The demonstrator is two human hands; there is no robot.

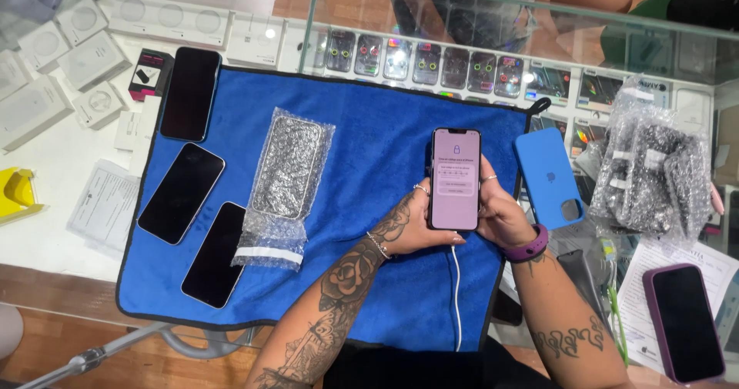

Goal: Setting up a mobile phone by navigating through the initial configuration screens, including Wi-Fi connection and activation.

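Currently we are gripping the lit phone [455, 178] between our left hand [409, 231] and right hand [500, 213], cable [456, 296] trailing below over the blue towel [369, 142], apparently working through its lock screen, which is calling for careful thumb taps.

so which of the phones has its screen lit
The phone held in both hands over the blue towel; the three at the left are dark.

Left hand [408, 227] and right hand [500, 216] hold a lit phone [455, 178] over blue cloth [362, 204]
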